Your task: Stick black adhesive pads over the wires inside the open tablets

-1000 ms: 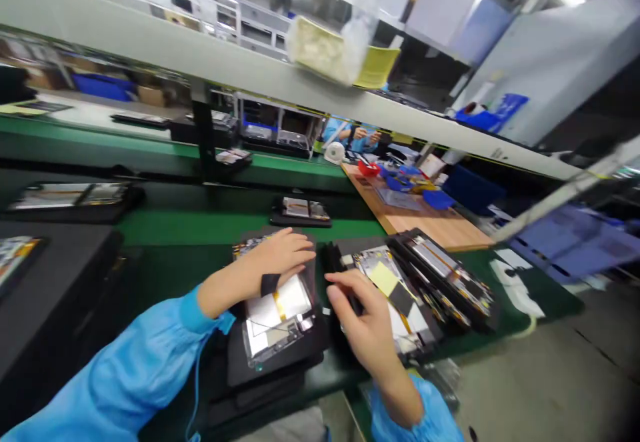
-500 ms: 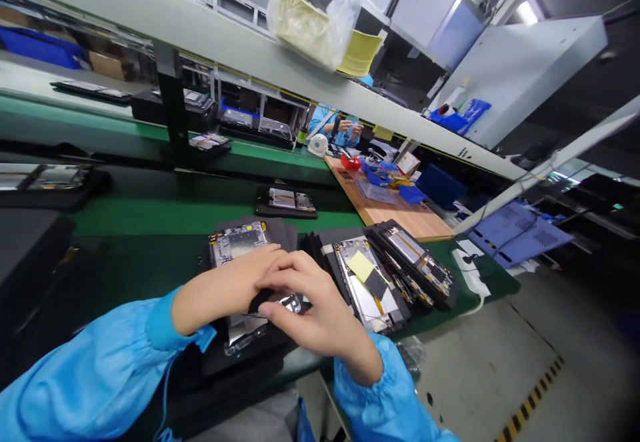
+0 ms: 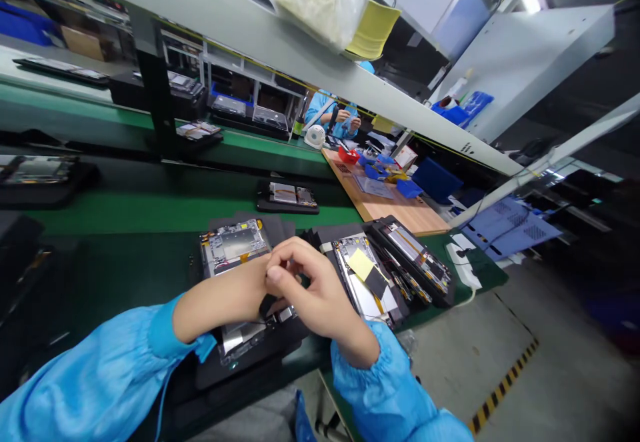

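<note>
An opened tablet [image 3: 234, 245] with bare circuit boards lies in a black foam tray [image 3: 240, 362] at the near edge of the green bench. My left hand [image 3: 240, 292] rests across the tablet's lower half, its fingers mostly hidden behind my right hand. My right hand [image 3: 313, 292] is curled over the left one, thumb and fingers pinched together just above the tablet; what they pinch is too small to make out. Both arms wear blue sleeves. To the right leans a row of several more opened tablets [image 3: 395, 265], the nearest with a yellow sticker [image 3: 361, 264].
Another tablet in a tray [image 3: 287, 197] lies on the green belt [image 3: 150, 205] beyond. A wooden bench [image 3: 395, 205] with blue and red bins stands further right, where a person in blue [image 3: 333, 115] works. A grey shelf [image 3: 280, 55] overhangs. A white power strip [image 3: 463, 261] lies at the right.
My right hand moved left from the leaning tablets and closed over my left hand, then lifted slightly into a pinch. The view swung a little left and down.
</note>
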The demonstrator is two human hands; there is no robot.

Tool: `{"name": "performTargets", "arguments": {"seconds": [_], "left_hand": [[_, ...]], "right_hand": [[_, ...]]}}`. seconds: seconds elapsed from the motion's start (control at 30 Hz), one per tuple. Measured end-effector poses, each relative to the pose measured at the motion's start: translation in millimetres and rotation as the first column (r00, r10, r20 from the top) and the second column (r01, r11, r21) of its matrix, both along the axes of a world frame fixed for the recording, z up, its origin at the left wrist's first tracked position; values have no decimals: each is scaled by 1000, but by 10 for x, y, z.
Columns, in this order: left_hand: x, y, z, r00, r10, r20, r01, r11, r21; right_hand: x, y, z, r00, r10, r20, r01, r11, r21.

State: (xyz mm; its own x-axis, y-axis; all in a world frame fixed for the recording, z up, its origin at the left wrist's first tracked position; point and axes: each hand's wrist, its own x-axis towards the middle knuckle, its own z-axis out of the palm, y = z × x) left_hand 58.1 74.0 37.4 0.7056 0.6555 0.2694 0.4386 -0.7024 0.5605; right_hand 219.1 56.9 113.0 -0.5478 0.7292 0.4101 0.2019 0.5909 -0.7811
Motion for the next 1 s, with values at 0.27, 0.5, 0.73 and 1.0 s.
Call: {"name": "performTargets", "arguments": {"seconds": [0.27,0.5,0.73,1.0], "left_hand": [[-218,180,-11,998,9,57,-12,998,60],[-441,768,-42,989,-136,-51,135,991,-21],[-423,1049,-15,960,-279,17,279,950,-139],[-508,1060,-148,946,-322,34,324,942,-90]], "right_hand": [[247,242,53,976,-179,-127,179,984,-18],[564,169,-408,913,-401,-73,390,912,-129],[343,-274,-1020,897,-440,45,442,887,-135],[309,-321,-1079,924,-381,38,368,912,183]]}}
